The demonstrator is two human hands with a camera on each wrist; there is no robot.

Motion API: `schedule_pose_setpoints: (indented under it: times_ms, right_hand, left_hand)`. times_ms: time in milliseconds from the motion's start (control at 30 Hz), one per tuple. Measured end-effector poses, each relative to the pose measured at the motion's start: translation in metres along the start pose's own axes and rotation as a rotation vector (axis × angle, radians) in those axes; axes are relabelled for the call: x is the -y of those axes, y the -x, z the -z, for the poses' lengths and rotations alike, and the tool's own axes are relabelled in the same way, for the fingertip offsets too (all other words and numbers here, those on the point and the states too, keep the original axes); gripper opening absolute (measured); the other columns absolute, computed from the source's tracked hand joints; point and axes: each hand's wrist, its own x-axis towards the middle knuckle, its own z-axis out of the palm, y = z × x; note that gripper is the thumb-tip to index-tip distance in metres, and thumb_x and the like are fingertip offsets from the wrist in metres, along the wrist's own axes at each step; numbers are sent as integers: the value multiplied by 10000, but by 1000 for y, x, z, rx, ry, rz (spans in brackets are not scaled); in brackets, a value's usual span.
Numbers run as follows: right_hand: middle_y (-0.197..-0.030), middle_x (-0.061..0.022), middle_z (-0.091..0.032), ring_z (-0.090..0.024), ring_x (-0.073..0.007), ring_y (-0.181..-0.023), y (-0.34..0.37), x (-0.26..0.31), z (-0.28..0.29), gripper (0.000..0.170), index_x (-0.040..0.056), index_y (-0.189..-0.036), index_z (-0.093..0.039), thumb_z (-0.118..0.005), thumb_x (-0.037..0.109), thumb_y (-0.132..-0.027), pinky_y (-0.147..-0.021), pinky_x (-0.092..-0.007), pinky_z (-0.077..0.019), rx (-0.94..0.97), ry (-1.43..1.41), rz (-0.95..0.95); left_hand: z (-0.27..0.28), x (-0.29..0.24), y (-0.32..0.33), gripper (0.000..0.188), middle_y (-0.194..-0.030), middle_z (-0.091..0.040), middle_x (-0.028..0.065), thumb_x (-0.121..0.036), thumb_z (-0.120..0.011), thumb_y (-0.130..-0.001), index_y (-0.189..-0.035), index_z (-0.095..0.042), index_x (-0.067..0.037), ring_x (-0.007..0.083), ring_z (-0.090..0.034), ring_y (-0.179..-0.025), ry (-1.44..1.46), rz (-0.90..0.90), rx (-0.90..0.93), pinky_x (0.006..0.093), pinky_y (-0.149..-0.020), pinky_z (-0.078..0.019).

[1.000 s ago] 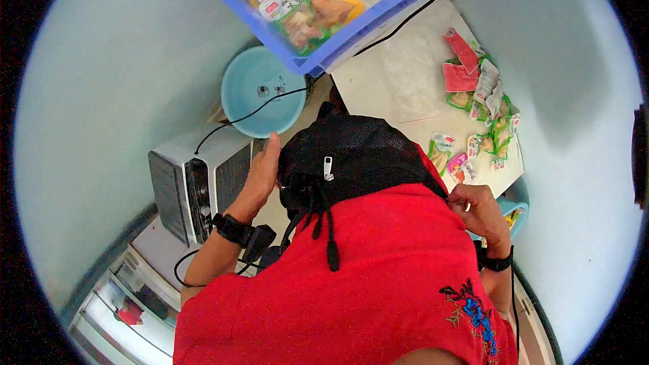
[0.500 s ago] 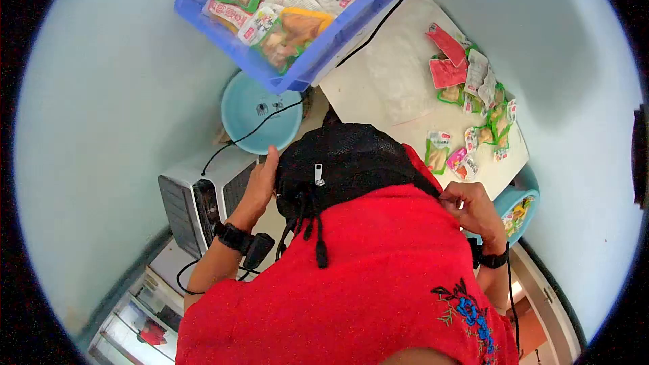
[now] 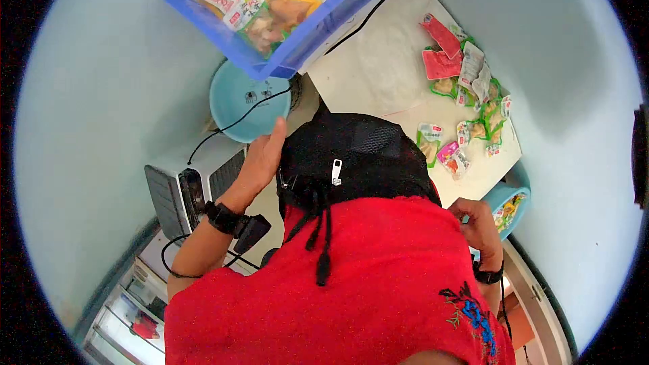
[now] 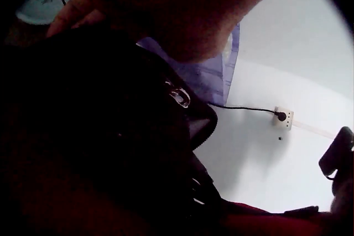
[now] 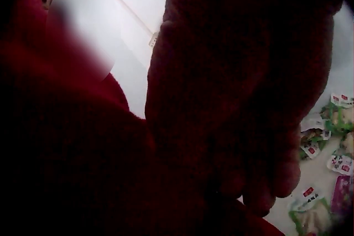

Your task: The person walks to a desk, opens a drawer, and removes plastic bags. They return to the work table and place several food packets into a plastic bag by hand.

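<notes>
A black mesh bag (image 3: 358, 159) with a white zipper pull and hanging cords lies against the front of the red top (image 3: 338, 257). My left hand (image 3: 262, 161) rests along the bag's left side, its visible fingers extended. In the left wrist view the bag (image 4: 110, 114) is very dark, with part of the left hand (image 4: 77, 12) beyond it. My right hand (image 3: 478, 228) is at the right edge of the red top, fingers bent. The right wrist view shows the right hand (image 5: 238, 97) dark against red cloth (image 5: 119, 114); whether it pinches anything is hidden.
A blue crate (image 3: 280, 61) of packaged food stands ahead, above a light blue basin (image 3: 236, 105). Loose packets (image 3: 443, 64) lie on the white table (image 3: 338, 74). A white and black appliance (image 3: 169, 192) is left, another blue container (image 3: 515, 196) right. A black cable (image 3: 372, 10) crosses the crate.
The head view has shifted. Against the bag's right edge, where my right hand was close, there is now a wider gap. The bag shows more of its mesh; my left hand stays beside it.
</notes>
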Motion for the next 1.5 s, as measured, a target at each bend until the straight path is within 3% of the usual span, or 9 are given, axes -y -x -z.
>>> schedule_pose_setpoints:
  times_ms: [233, 433, 667, 767, 967, 1067, 1200, 1300, 1500]
  right_hand:
    - [-735, -111, -644, -604, -168, -656, -4, -12, 3, 117, -1, -867, -649, -650, 90, -794, -615, -312, -478, -108, -142, 55]
    - [-1422, -171, -339, -477, -253, -1185, -13, -83, 78, 596, -7, -1410, -273, -525, 196, -909, -924, -351, -430, -1833, -932, 180]
    - [-1481, -301, -113, -109, -456, -1376, 31, 11, 120, 771, -57, -1405, -246, -532, 418, -870, -1104, -510, -99, -2002, 1285, 163]
    - [-1491, -291, -56, -55, -378, -1399, 72, 3, 139, 783, -92, -1423, -98, -428, 416, -927, -1132, -424, -35, -2482, 236, 245]
    - [-1439, -195, -316, -262, -510, -1298, 198, -97, 115, 733, 84, -1372, -358, -571, 498, -807, -1068, -608, -112, -2450, 1357, -538]
    - [-1482, -243, -188, -164, -391, -1370, 263, -135, 58, 761, -22, -1415, -243, -481, 484, -899, -1086, -529, -145, -2429, 824, -955]
    - [-1317, -348, -376, -358, -505, -1226, 493, -414, -139, 683, 10, -1304, -418, -361, 566, -911, -926, -645, -313, -2533, 700, -2819]
    - [-1305, -254, -446, -452, -390, -1165, 387, -216, -137, 684, 52, -1303, -441, -423, 578, -866, -818, -671, -360, -2160, 843, -2304]
    - [-1260, -201, -501, -491, -337, -1128, 431, -232, -228, 528, 28, -1243, -479, -448, 432, -904, -923, -500, -393, -1784, -12, -2686]
  left_hand:
    - [4, -9, 4, 645, -596, -447, 42, -593, -316, -931, -702, -522, -27, 138, -411, -574, 154, 305, 123, 323, -498, -306]
    - [0, -62, 8, 636, -1232, -563, 60, -543, -355, -948, -1277, -514, -22, 177, -548, -1079, 382, 334, 325, 298, -896, -411]
    - [5, -47, -39, 558, -1110, -626, 85, -497, -397, -953, -1199, -564, -26, 191, -603, -942, 400, 498, 535, 311, -797, -478]
    - [-7, -79, -38, 515, -1041, -646, 87, -479, -407, -954, -1133, -601, -37, 205, -614, -892, 344, 440, 481, 341, -757, -492]
    - [-4, -40, -78, 575, -1192, -580, 102, -512, -420, -938, -1213, -532, -19, 245, -572, -1051, 477, 530, 537, 402, -861, -468]
    - [-8, -50, -67, 563, -1200, -575, 102, -495, -419, -945, -1226, -521, -18, 245, -571, -1051, 464, 538, 472, 407, -866, -468]
    - [5, 7, -101, 557, -1263, -533, 115, -471, -426, -948, -1276, -486, -24, 260, -546, -1096, 680, 620, 650, 415, -909, -452]
    - [-3, 6, -107, 558, -1294, -513, 120, -447, -426, -953, -1307, -461, -18, 265, -513, -1152, 630, 538, 646, 406, -958, -422]
    - [-21, -50, -102, 555, -1333, -478, 136, -411, -407, -964, -1312, -446, 20, 262, -477, -1208, 445, 263, 819, 393, -1014, -374]
